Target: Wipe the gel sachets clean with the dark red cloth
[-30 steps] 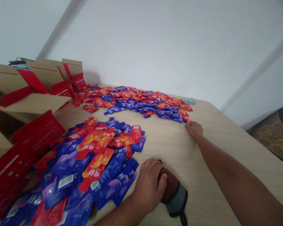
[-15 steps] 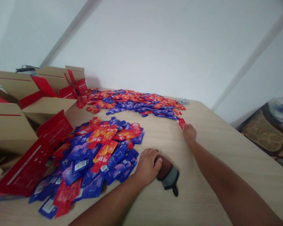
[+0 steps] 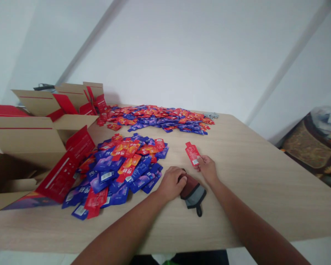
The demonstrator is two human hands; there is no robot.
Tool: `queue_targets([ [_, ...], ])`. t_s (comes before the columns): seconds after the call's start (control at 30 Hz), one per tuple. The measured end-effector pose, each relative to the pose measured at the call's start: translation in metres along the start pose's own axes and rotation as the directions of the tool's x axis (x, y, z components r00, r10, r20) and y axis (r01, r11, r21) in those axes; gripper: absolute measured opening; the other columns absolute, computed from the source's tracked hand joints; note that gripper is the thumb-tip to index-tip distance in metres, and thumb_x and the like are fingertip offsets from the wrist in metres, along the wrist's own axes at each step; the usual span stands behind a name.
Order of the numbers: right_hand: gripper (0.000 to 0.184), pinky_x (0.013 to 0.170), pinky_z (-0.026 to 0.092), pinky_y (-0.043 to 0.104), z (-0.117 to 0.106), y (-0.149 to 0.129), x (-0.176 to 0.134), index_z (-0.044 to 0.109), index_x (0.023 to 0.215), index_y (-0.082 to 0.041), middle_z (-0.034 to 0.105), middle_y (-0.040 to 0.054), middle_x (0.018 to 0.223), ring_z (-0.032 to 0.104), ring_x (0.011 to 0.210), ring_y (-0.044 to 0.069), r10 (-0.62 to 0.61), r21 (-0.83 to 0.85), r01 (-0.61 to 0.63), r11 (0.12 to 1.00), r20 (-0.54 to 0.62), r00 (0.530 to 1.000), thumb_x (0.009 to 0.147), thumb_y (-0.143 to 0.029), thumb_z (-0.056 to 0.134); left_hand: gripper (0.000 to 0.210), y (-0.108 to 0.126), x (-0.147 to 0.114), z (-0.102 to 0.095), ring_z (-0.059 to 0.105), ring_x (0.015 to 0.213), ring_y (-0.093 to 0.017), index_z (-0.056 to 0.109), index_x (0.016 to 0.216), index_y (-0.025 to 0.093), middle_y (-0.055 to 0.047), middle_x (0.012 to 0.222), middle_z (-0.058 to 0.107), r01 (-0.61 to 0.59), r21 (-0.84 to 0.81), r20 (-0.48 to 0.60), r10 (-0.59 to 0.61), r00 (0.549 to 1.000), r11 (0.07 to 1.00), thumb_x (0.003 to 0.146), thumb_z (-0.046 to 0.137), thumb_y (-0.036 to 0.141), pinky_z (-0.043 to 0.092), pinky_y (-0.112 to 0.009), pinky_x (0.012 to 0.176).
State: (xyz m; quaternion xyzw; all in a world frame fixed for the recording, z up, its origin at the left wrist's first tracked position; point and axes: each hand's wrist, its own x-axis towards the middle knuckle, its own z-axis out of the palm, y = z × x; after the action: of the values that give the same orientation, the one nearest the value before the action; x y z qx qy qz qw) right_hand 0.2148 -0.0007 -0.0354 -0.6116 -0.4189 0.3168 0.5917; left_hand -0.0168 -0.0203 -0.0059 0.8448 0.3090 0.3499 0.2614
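My right hand [image 3: 207,168] pinches the lower end of a red sachet [image 3: 192,154], its barcode side up, just above the table. My left hand [image 3: 171,183] is closed around the far end of a brown and grey fabric pouch [image 3: 191,189] with black trim and a loop, lying on the table. Left of that hand spreads a heap of blue and red-orange sachets [image 3: 138,175], some face up, others showing barcodes. A second, longer pile of similar sachets [image 3: 165,119] runs along the wall at the back.
Open cardboard boxes with red outsides, the nearest box [image 3: 24,138] largest, line the left side of the table [image 3: 253,184]. A grey cloth [image 3: 211,115] lies at the back beside the far pile. Off the table's right edge sits a brown patterned item [image 3: 306,147] with plastic on top.
My right hand has drawn back from the end of the far pile with the red sachet, toward the pouch. My left hand stays on the pouch. The view has shifted slightly.
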Motion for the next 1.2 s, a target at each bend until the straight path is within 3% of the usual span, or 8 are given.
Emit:
queue_targets([
  [0.17,0.05,0.053,0.056,0.026,0.022,-0.007,-0.006,0.068,0.101,-0.016,0.077,0.0062,0.077,0.071,0.061,0.018,0.05,0.197,-0.074,0.978,0.124,0.991,0.081,-0.06,0.08,0.015,0.01,-0.006,0.001,0.067,0.095,-0.024,0.076,0.093,0.021,-0.006,0.096,0.076,0.013,-0.017,0.039,-0.013,0.999,1.0,0.087,0.062,0.019,0.048,-0.038,0.094],
  [0.3,0.048,0.06,0.06,0.028,0.034,-0.01,-0.002,0.069,0.099,-0.017,0.078,0.0081,0.084,0.073,0.067,0.018,0.066,0.311,-0.13,0.942,0.208,0.976,0.077,-0.056,0.085,0.02,0.014,-0.003,-0.004,0.066,0.083,-0.022,0.076,0.083,0.021,-0.005,0.084,0.075,0.106,-0.073,0.08,-0.1,0.992,0.992,0.094,0.062,0.03,0.047,-0.034,0.082],
  [0.4,0.047,0.066,0.062,0.03,0.042,-0.01,0.001,0.07,0.098,-0.018,0.078,0.0067,0.087,0.074,0.07,0.018,0.061,0.383,-0.15,0.912,0.235,0.97,0.075,-0.056,0.087,0.023,0.005,0.015,-0.007,0.065,0.083,-0.02,0.076,0.089,0.021,-0.004,0.089,0.075,0.252,-0.213,-0.054,-0.269,0.962,0.944,0.095,0.064,0.04,0.045,-0.032,0.077],
  [0.47,0.048,0.068,0.062,0.03,0.046,-0.01,0.002,0.07,0.099,-0.019,0.078,0.006,0.089,0.074,0.072,0.018,0.053,0.417,-0.155,0.896,0.246,0.968,0.075,-0.056,0.088,0.023,-0.006,0.034,-0.006,0.065,0.086,-0.021,0.075,0.095,0.019,-0.006,0.094,0.075,0.341,-0.373,-0.142,-0.416,0.898,0.863,0.088,0.071,0.041,0.046,-0.031,0.078],
  [0.53,0.048,0.068,0.062,0.031,0.049,-0.011,0.001,0.07,0.099,-0.019,0.079,0.0061,0.092,0.074,0.074,0.018,0.043,0.445,-0.158,0.881,0.257,0.965,0.074,-0.055,0.09,0.03,-0.019,0.053,-0.002,0.064,0.079,-0.02,0.073,0.092,0.017,-0.007,0.088,0.073,0.386,-0.449,-0.113,-0.48,0.87,0.806,0.087,0.071,0.046,0.046,-0.03,0.071],
  [0.67,0.045,0.07,0.062,0.032,0.047,-0.011,-0.002,0.072,0.097,-0.019,0.079,0.0061,0.093,0.074,0.076,0.019,0.031,0.49,-0.182,0.852,0.3,0.953,0.075,-0.052,0.092,0.045,-0.038,0.074,0.01,0.058,0.059,-0.016,0.071,0.086,0.015,-0.005,0.072,0.068,0.415,-0.553,0.008,-0.494,0.869,0.722,0.087,0.067,0.06,0.043,-0.027,0.055],
  [0.87,0.043,0.08,0.063,0.034,0.041,-0.012,-0.005,0.077,0.101,-0.017,0.079,0.0068,0.097,0.074,0.08,0.018,0.023,0.417,-0.227,0.88,0.44,0.897,0.078,-0.051,0.09,0.046,-0.045,0.066,0.009,0.046,0.05,-0.01,0.072,0.087,0.014,0.001,0.062,0.06,0.379,-0.634,0.022,-0.474,0.88,0.674,0.08,0.077,0.059,0.034,-0.023,0.05],
  [1.2,0.044,0.043,0.043,0.022,0.037,-0.016,-0.01,0.072,0.088,-0.016,0.069,0.0013,0.06,0.055,0.044,0.011,0.067,0.134,-0.132,0.982,0.408,0.91,0.086,-0.06,0.078,0.039,-0.053,0.059,0.01,0.044,0.051,-0.009,0.068,0.086,0.016,0.004,0.062,0.058,0.361,-0.663,0.044,-0.447,0.893,0.655,0.085,0.078,0.054,0.03,-0.023,0.05],
])
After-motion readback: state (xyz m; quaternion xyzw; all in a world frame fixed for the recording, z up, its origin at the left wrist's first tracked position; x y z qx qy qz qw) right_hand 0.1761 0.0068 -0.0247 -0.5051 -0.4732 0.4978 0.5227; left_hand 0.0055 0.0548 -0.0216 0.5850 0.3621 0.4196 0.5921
